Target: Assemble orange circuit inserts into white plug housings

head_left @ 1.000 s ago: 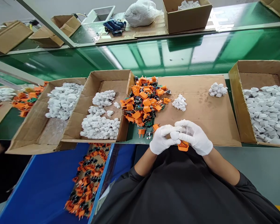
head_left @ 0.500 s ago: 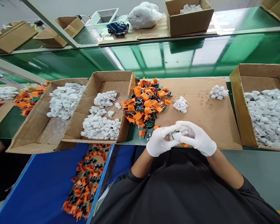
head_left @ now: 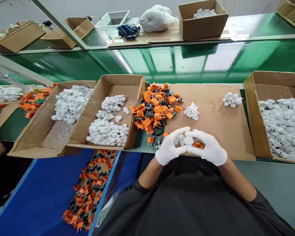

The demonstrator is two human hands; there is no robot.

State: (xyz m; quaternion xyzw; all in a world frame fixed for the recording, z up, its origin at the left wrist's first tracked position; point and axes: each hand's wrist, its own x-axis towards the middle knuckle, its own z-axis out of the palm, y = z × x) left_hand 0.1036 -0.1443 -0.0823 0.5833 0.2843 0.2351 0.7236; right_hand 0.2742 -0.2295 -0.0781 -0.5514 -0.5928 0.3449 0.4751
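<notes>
My left hand (head_left: 169, 148), in a white glove, is closed on a small white plastic piece (head_left: 188, 141) just above the near table edge. My right hand (head_left: 208, 148), gloved too, meets it from the other side, its fingertips pinching at the same piece. An orange plug part (head_left: 198, 145) shows between the hands; whether it is joined to the white piece I cannot tell. Left of the hands lies a heap of orange plugs with circuit boards (head_left: 154, 109). Beyond them, small white parts (head_left: 191, 111) sit in a pile on a cardboard sheet (head_left: 211, 124).
Another little white pile (head_left: 232, 100) lies farther right. A cardboard box of white pieces (head_left: 263, 131) stands at the right, and two cardboard trays (head_left: 135, 131) at the left. Below left, more orange plugs (head_left: 88, 193) lie beside blue sheeting (head_left: 44, 190). A shelf (head_left: 162, 42) runs behind.
The white piece has turned between my fingers: the green board seen on it is now hidden and its white face shows. More of the orange part is visible. The view has shifted slightly.
</notes>
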